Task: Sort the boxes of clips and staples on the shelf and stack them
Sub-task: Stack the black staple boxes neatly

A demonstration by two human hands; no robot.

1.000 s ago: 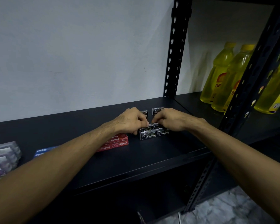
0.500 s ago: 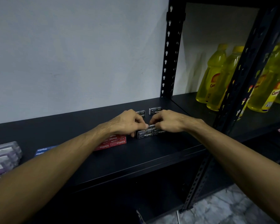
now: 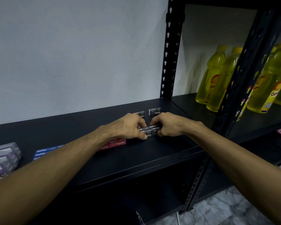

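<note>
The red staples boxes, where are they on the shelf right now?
In the head view, the red staples boxes lie partly under the left forearm, between the blue staples boxes and the black staples boxes.

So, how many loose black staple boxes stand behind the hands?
2: one black box partly hidden behind the left hand, the other black box behind the right hand. More may be hidden.

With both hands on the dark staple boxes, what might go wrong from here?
1. The left hand and right hand pinch the small stack of black staple boxes from both sides; uneven pressure may topple it.
2. The left forearm hangs over the red staple boxes and could knock them.
</note>
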